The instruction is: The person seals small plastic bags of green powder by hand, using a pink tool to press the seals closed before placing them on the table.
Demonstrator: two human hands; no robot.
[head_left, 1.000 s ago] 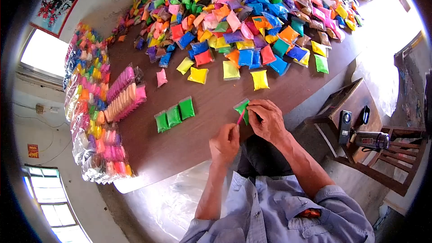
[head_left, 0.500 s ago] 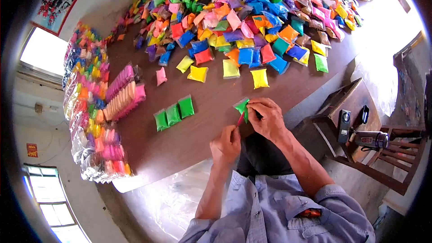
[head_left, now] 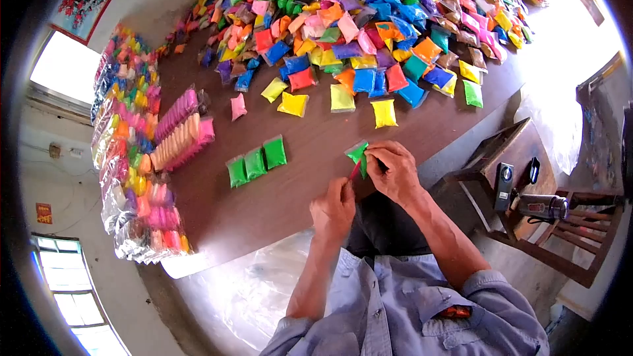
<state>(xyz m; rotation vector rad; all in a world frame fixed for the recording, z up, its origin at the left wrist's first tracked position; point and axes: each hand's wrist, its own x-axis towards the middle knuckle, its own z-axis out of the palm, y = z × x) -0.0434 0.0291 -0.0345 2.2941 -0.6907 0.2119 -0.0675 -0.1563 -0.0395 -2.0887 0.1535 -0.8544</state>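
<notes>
My right hand is closed on a small green packet, its fingers pinching the packet's right side just above the table's near edge. In my left hand, thumb and fingers grip a thin red stick whose upper end points at the packet and seems to touch it. What kind of tool the stick is, I cannot make out. To the left, three green packets lie side by side in a slanting row on the table. A yellow packet lies beyond my right hand.
A large heap of coloured packets covers the back of the brown table. Bagged packets are stacked along the left edge, beside rows of pink and peach packets. At right, a wooden stand holds a flask.
The view has shifted slightly. Both hands stay in nearly the same place, with the red stick still at the green packet.
</notes>
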